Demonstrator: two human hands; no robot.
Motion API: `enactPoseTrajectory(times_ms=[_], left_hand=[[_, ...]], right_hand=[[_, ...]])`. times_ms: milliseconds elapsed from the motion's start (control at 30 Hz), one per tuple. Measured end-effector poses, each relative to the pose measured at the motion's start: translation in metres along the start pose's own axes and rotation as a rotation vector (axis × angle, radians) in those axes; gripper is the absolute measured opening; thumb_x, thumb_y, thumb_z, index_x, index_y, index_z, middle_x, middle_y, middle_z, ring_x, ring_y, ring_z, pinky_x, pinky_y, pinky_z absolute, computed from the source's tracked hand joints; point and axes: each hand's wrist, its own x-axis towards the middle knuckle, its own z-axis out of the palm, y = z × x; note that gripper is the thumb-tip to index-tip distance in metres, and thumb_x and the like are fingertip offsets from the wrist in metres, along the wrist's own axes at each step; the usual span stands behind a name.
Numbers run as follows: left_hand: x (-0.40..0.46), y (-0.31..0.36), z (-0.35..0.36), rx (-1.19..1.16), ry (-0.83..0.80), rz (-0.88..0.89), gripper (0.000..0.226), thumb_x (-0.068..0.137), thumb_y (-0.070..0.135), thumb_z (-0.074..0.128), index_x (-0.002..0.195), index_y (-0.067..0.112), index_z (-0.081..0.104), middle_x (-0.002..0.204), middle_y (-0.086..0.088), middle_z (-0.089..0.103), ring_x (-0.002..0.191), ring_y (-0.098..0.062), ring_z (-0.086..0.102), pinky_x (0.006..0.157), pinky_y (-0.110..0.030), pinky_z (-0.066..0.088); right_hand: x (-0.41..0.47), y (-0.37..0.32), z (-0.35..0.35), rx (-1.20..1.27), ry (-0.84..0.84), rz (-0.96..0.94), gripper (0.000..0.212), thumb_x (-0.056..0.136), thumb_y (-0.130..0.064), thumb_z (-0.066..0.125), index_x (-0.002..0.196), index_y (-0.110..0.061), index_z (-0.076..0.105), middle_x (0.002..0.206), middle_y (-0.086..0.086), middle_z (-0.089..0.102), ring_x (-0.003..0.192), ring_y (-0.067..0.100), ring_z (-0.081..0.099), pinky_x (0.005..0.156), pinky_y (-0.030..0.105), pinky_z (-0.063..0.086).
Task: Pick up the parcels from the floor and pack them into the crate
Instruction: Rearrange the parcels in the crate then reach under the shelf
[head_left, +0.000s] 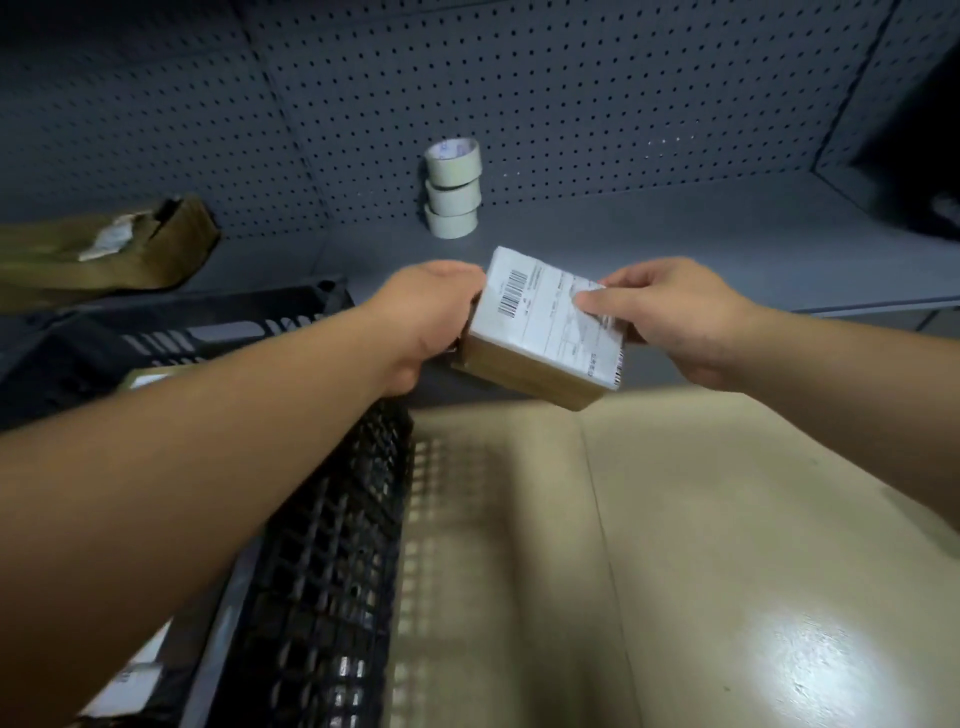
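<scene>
A small brown parcel (540, 332) with a white barcode label on top is held in the air between both hands, above the floor and just right of the black crate (322, 545). My left hand (426, 317) grips its left end. My right hand (670, 317) pinches its right end, thumb on the label. The crate stands at the left with its mesh wall facing me; a labelled parcel (145, 382) shows inside it, partly hidden by my left arm.
A low grey shelf (675, 244) with a pegboard back runs across the far side. On it stand three stacked tape rolls (453, 192) and flattened brown cardboard (104, 254) at the left. Glossy beige floor (727, 545) lies to the right of the crate.
</scene>
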Motion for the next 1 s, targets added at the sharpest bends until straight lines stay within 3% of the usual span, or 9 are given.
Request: enactPoseTrajectory(times_ms=[100,200,300,367,467,567,733,900,1000], left_hand=[[-0.013,0.011,-0.034,-0.011,0.039,0.026,0.043,0.081,0.052,0.068,0.114,0.026,0.073,0.105,0.006,0.079,0.103,-0.016,0.073,0.099,-0.042,0.055],[-0.027,0.015,-0.065,-0.029,0.06,0.033,0.035,0.086,0.045,0.074,0.115,0.026,0.07,0.104,0.003,0.079,0.103,-0.02,0.074,0.096,-0.045,0.058],[-0.043,0.015,-0.092,-0.119,0.079,0.016,0.029,0.094,0.038,0.07,0.118,0.022,0.069,0.102,0.001,0.08,0.098,-0.018,0.075,0.088,-0.036,0.061],[-0.055,0.012,-0.11,-0.176,0.066,0.01,0.029,0.097,0.036,0.067,0.122,0.022,0.067,0.104,0.001,0.079,0.093,-0.014,0.074,0.082,-0.033,0.061],[-0.071,0.005,-0.138,-0.188,0.003,-0.006,0.029,0.1,0.034,0.061,0.127,0.024,0.066,0.111,0.001,0.078,0.101,-0.014,0.073,0.089,-0.035,0.059],[-0.089,-0.001,-0.168,-0.143,-0.033,-0.042,0.029,0.103,0.034,0.054,0.127,0.026,0.068,0.116,0.0,0.077,0.11,-0.017,0.071,0.086,-0.033,0.061],[-0.114,-0.012,-0.226,-0.086,-0.057,-0.062,0.029,0.094,0.036,0.059,0.12,0.028,0.071,0.118,0.0,0.076,0.119,-0.018,0.067,0.092,-0.033,0.06],[-0.132,-0.038,-0.269,-0.091,-0.073,-0.132,0.055,0.079,0.036,0.065,0.132,0.024,0.063,0.123,-0.005,0.074,0.126,-0.025,0.063,0.103,-0.043,0.053],[-0.142,-0.055,-0.289,-0.103,-0.104,-0.175,0.052,0.081,0.033,0.064,0.131,0.02,0.064,0.122,-0.007,0.074,0.119,-0.025,0.068,0.088,-0.035,0.061]], right_hand=[[-0.002,-0.024,0.014,0.159,-0.025,-0.05,0.017,0.088,-0.012,0.074,0.1,0.001,0.073,0.099,0.012,0.078,0.093,0.022,0.075,0.091,0.031,0.059],[-0.008,-0.048,0.03,0.267,-0.044,-0.112,0.021,0.09,-0.004,0.069,0.107,0.008,0.07,0.101,0.012,0.078,0.099,0.022,0.074,0.091,0.025,0.057],[-0.018,-0.066,0.047,0.342,-0.108,-0.16,0.022,0.093,-0.005,0.067,0.11,0.008,0.07,0.106,0.012,0.077,0.11,0.025,0.07,0.1,0.029,0.054],[-0.025,-0.074,0.06,0.321,-0.167,-0.201,0.022,0.095,-0.011,0.065,0.113,0.001,0.072,0.11,0.008,0.077,0.115,0.026,0.068,0.105,0.033,0.051],[-0.035,-0.082,0.08,0.246,-0.213,-0.252,0.024,0.097,-0.022,0.065,0.115,-0.01,0.074,0.113,0.002,0.076,0.119,0.025,0.065,0.108,0.039,0.048],[-0.044,-0.092,0.1,0.143,-0.249,-0.269,0.024,0.094,-0.033,0.068,0.112,-0.02,0.076,0.114,-0.004,0.076,0.118,0.021,0.065,0.096,0.036,0.052],[-0.064,-0.112,0.141,0.147,-0.365,-0.291,0.019,0.093,-0.023,0.067,0.107,-0.013,0.075,0.108,0.001,0.077,0.096,0.014,0.069,0.098,0.039,0.054],[-0.072,-0.125,0.182,0.066,-0.476,-0.264,0.03,0.079,-0.027,0.075,0.104,-0.011,0.077,0.108,0.002,0.077,0.114,0.024,0.069,0.107,0.043,0.049],[-0.076,-0.133,0.203,-0.069,-0.521,-0.243,0.032,0.072,-0.03,0.081,0.101,-0.018,0.079,0.105,0.001,0.078,0.115,0.026,0.067,0.108,0.042,0.048]])
